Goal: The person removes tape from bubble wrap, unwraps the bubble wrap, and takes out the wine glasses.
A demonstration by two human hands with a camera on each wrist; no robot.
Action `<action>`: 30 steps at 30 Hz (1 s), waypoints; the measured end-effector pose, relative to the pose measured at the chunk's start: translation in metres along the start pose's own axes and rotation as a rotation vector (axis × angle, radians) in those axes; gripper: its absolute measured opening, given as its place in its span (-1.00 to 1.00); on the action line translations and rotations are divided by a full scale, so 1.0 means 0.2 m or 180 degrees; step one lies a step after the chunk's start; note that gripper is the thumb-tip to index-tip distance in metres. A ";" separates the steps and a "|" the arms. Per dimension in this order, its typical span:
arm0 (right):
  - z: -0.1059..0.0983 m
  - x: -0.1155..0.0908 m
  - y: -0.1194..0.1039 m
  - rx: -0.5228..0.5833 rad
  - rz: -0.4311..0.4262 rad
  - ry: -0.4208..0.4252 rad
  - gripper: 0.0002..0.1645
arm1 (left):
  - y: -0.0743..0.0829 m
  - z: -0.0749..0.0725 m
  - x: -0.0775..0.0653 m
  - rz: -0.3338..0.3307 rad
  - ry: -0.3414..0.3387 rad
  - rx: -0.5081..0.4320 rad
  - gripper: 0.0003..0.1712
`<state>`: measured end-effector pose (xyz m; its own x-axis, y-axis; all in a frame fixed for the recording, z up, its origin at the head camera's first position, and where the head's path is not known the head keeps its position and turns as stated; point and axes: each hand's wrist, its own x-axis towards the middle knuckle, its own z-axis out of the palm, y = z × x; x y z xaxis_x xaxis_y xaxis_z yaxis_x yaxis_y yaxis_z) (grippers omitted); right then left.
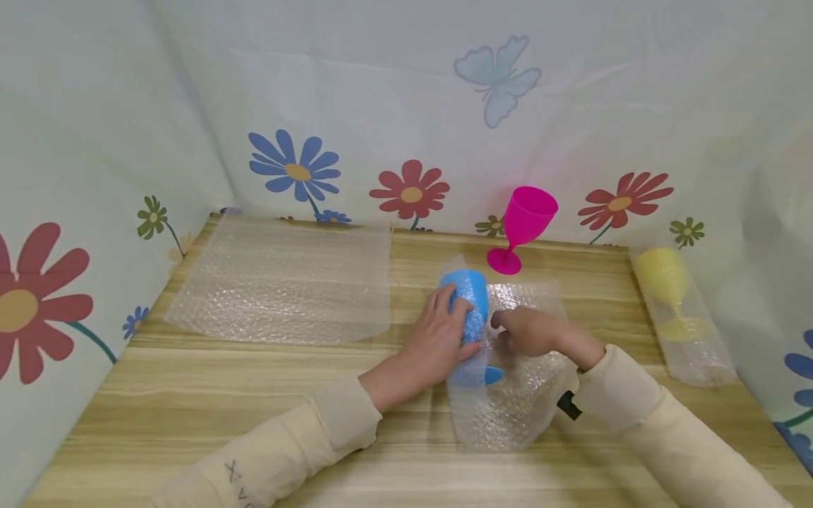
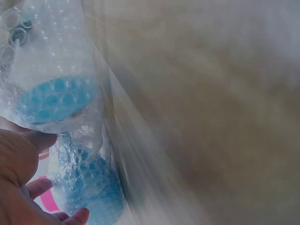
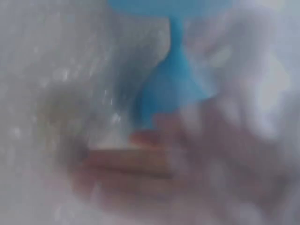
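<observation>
Blue and likely light, the goblet (image 1: 480, 291) in bubble wrap (image 1: 521, 413) over the bench (image 1: 190, 388) is best held by its bowl, where the left hand's (image 1: 437, 334) fingers curl; the right hand's (image 1: 530, 331) grip is unclear.

Blue goblet (image 1: 480, 298), bowl twd back, foot twd front, pt.-wrapped in clear bubble wrap (image 1: 524, 398) on tbl (image 1: 254, 402)

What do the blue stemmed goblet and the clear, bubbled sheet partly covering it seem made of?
The blue stemmed goblet: likely smooth plastic, judging by its even, opaque colour. The clear, bubbled sheet: apparently glossy plastic bubble wrap, with glinting, transparent bumps.
</observation>
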<state>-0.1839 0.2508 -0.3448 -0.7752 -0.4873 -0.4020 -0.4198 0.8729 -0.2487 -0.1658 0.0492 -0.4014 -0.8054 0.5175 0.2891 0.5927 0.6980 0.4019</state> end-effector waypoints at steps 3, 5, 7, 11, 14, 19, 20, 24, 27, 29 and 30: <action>-0.04 0.00 0.04 0.0386 0.0055 -0.0112 -0.55 | 0.00 -0.01 -0.01 -0.0144 -0.0049 -0.0197 -0.31; -0.05 0.00 0.06 0.0752 0.0216 -0.0216 -0.36 | 0.00 -0.01 -0.02 -0.0233 -0.0068 -0.0292 -0.29; -0.07 0.01 0.07 0.1064 0.0395 -0.0309 -0.15 | 0.00 -0.03 -0.03 -0.0283 -0.0104 -0.0345 -0.25; -0.08 0.03 0.08 0.1376 0.0533 -0.0377 0.06 | 0.01 -0.06 -0.02 -0.0347 -0.0215 -0.0436 -0.22; -0.08 0.06 0.06 0.1286 0.0527 -0.0353 0.01 | -0.01 -0.10 -0.01 -0.0463 -0.0428 -0.0627 -0.27; -0.07 0.09 0.01 0.1037 0.0612 -0.0331 -0.09 | -0.02 -0.14 0.02 -0.0843 -0.0663 -0.1149 -0.29; -0.07 0.09 0.00 0.1015 0.0646 -0.0351 -0.07 | -0.02 -0.14 0.02 -0.0925 -0.0655 -0.1237 -0.25; -0.08 0.13 0.03 0.0973 0.0711 -0.0486 0.08 | -0.01 -0.15 0.02 -0.1153 -0.0576 -0.1360 -0.07; -0.08 0.17 0.06 0.0882 0.0759 -0.0569 0.16 | 0.00 -0.16 0.02 -0.1188 -0.0554 -0.1285 -0.03; -0.09 0.17 0.05 0.0852 0.0792 -0.0606 0.16 | 0.00 -0.18 0.01 -0.1181 -0.0580 -0.1233 -0.05; -0.09 0.18 0.05 0.0827 0.0806 -0.0615 0.14 | 0.00 -0.19 0.01 -0.1169 -0.0603 -0.1197 -0.08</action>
<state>-0.2238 0.2431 -0.3462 -0.7253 -0.2749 -0.6311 -0.0746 0.9428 -0.3249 -0.1678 0.0313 -0.3687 -0.9228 0.3777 -0.0757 0.2024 0.6425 0.7391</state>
